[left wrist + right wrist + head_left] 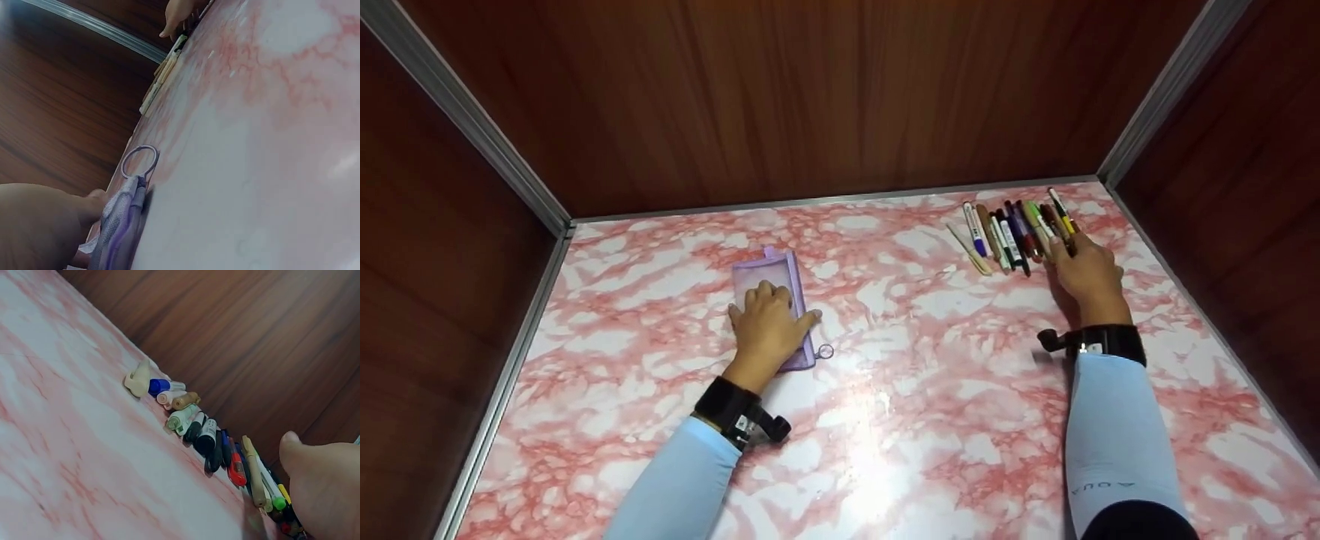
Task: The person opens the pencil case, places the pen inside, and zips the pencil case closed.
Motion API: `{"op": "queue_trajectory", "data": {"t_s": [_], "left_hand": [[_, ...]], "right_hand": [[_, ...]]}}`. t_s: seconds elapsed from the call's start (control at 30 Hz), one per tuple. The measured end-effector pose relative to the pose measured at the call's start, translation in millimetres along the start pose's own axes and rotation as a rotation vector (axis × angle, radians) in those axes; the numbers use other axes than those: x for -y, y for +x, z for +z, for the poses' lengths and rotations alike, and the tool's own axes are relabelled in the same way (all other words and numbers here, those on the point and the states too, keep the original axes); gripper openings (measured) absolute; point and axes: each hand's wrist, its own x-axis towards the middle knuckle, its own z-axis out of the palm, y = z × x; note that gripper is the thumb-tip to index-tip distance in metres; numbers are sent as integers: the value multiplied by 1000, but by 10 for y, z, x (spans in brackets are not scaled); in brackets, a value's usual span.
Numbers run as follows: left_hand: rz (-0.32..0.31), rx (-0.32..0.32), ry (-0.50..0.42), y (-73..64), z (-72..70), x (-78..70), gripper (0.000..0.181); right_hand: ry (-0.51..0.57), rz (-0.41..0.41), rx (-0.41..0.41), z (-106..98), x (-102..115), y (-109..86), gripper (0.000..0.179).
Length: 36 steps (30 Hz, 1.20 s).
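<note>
The purple pouch (pixel 754 274) lies flat on the marbled table (pixel 952 360), left of centre, its long axis running away from me, far end tilted slightly left, ring (pixel 826 345) at the near right corner. My left hand (pixel 767 324) rests spread across it, gripping nothing; my right hand (pixel 1087 276) reaches the rightmost pens (pixel 1009 238), its grip unclear.
</note>
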Motion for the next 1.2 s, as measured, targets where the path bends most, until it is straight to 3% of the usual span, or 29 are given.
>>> {"op": "queue_trajectory", "data": {"t_s": [0.13,0.37,0.53,0.7,0.83,0.97,1.1,1.2], "left_hand": [[4,-29,19,1,4,14,66],[15,-68,-47,-11,-8,41,45],[19,-94,-72,-12,-6,26,38],[27,-154,-119,-24,24,-3,36],[30,-236,-285,-2,70,2,31],[48,-319,-568,35,139,28,24],[21,-352,-820,58,198,51,21],[-11,-356,-919,58,226,57,20]], "right_hand": [[15,18,-42,-28,-9,-18,82],[40,17,-146,-67,-53,-40,47],[84,63,-182,-87,-110,-44,40],[76,100,-144,-113,-143,-42,43],[42,127,-75,-159,-122,-16,53],[89,180,7,-220,-117,-16,60],[146,212,37,-253,-132,-35,58],[146,211,32,-268,-127,-51,54]]}}
